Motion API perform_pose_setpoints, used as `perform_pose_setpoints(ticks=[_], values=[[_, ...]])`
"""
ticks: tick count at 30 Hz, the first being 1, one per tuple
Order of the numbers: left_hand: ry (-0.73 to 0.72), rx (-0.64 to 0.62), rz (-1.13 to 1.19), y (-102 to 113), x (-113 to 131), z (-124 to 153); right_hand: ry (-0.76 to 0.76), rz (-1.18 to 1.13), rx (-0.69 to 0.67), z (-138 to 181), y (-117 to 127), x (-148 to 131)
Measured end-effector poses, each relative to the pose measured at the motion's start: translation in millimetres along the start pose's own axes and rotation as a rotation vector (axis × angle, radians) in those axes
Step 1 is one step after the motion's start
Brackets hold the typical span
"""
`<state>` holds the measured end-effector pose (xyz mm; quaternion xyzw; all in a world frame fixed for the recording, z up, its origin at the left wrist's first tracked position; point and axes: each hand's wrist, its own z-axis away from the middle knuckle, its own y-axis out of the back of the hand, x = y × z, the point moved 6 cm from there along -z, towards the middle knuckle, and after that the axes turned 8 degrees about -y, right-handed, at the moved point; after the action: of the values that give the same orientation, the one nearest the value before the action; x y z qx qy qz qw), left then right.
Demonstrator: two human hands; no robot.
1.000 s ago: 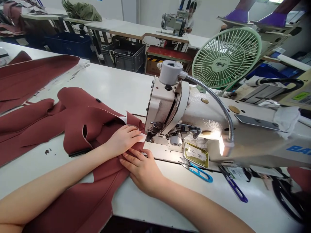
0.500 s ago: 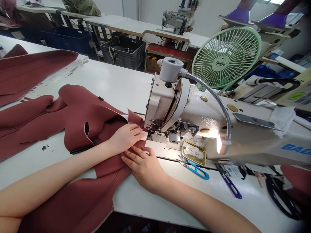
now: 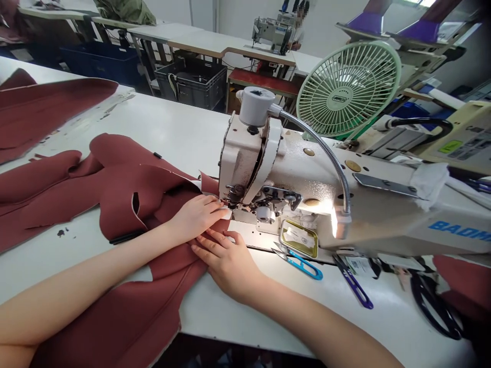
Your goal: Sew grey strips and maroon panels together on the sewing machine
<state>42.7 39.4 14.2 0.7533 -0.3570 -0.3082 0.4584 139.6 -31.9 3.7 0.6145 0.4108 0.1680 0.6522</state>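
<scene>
White desk runs across the view. Maroon cloth lies folded and bunched over its left half, one edge running up to the needle end of a sewing machine. Green fan stands behind the machine. Right hand: laid on the cloth, palm down, fingers loosely spread, clenched on nothing. Left hand: rests on the cloth just beyond the right, fingertips near the needle area; whether they pinch or only press, cannot tell. Lit lamp under the machine's arm. Shallow tray beside the machine bed; blue snips just in front. Smallest: white slip at the left fingertips.
</scene>
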Motion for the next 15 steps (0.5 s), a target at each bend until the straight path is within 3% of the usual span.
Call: perform_pose_setpoints(ticks=[9, 15], values=[[0.023, -0.082, 0.021, -5, -6, -4, -0.011, -0.016, -0.018, -2, -2, 5], [-0.005, -0.082, 0.152, 0, -17, -1, -0.026, 0.105, -0.006, 3, -5, -6]])
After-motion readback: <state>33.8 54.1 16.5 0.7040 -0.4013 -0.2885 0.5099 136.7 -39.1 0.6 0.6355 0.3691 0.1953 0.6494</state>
